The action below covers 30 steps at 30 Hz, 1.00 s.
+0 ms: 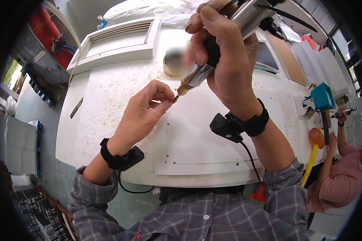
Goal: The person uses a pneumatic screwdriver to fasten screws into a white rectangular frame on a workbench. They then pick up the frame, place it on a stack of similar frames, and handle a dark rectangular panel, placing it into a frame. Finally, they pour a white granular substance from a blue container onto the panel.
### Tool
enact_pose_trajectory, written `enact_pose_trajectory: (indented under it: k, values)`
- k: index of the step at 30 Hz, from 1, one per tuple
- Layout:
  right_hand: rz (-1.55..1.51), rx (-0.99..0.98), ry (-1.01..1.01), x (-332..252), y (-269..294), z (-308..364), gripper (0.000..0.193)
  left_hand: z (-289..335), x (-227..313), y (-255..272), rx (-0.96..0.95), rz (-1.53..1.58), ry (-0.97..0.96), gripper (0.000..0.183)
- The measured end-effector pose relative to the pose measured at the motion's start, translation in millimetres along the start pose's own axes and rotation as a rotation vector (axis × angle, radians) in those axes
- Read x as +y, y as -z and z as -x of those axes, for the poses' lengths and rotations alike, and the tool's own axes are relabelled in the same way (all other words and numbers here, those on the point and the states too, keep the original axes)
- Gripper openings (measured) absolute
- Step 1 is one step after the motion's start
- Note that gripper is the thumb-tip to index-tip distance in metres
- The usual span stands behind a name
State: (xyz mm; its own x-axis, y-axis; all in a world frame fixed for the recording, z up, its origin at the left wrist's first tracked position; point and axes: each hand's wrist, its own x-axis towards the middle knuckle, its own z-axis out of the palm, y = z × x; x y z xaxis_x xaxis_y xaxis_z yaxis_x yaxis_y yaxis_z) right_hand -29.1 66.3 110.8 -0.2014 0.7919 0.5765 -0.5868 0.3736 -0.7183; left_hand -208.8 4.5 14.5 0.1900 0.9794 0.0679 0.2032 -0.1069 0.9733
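My right hand (pixel 233 60) is wrapped around a power screwdriver (pixel 247 19), a silver-bodied tool with a black grip and a cord. Its brass-coloured nose slants down to the left, over the far left part of a flat white panel (pixel 205 132). At the bit's tip, the thumb and forefinger of my left hand (pixel 140 108) are pinched on what looks like a small screw (pixel 175 99), mostly covered by the fingertips. Several small screws sit along the panel's left and near edges.
A white louvred frame (pixel 120 40) lies at the far left, near a knife-like tool (pixel 77 107). Behind the screwdriver stands a blurred round container (pixel 173 62). To the right are an orange-headed mallet (pixel 315 138), a teal tool (pixel 322 96) and another person (pixel 340 172) holding a tool.
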Motion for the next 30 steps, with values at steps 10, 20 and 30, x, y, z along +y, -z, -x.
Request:
enact_pose_trajectory:
  k: [10,20,30]
  values:
    - [0.186,-0.126,0.013,55,-4,-16,0.016,-26,-24,15,0.023,-0.059,0.026,0.017]
    - [0.137,-0.182,-0.022,67,2,-22,0.010,-26,-26,18,0.014,-0.036,0.095,0.018]
    - [0.284,-0.209,-0.099,72,0,-22,0.018,-28,-32,25,0.004,0.090,0.117,0.025]
